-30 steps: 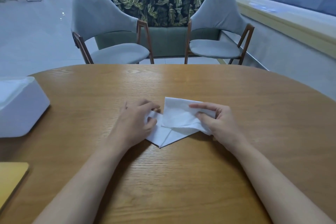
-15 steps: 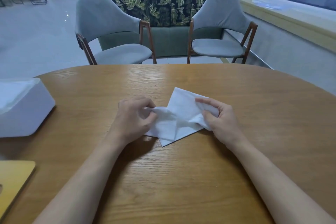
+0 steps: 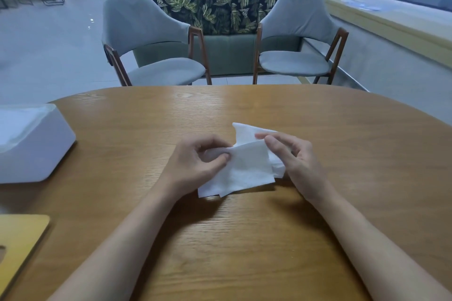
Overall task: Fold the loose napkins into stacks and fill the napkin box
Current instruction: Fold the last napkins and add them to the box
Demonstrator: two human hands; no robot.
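Observation:
A white napkin (image 3: pixel 245 168) is held between both hands just above the middle of the wooden table (image 3: pixel 244 239). My left hand (image 3: pixel 193 166) pinches its left edge between thumb and fingers. My right hand (image 3: pixel 293 161) pinches the right side, with a folded flap standing up behind the fingers. The napkin's lower corner hangs toward the tabletop. The white napkin box (image 3: pixel 36 144) sits at the table's left edge, with white napkins showing in its open top.
A yellow wooden board (image 3: pixel 19 239), perhaps the box lid, lies at the near left corner. Two grey chairs (image 3: pixel 151 39) (image 3: pixel 296 36) stand beyond the far table edge, with a leaf-patterned sofa (image 3: pixel 215 0) behind them.
Both hands have lifted the napkin off the table and turned it. The triangular shape seen earlier now shows as a more rectangular fold, with the flap raised at the right.

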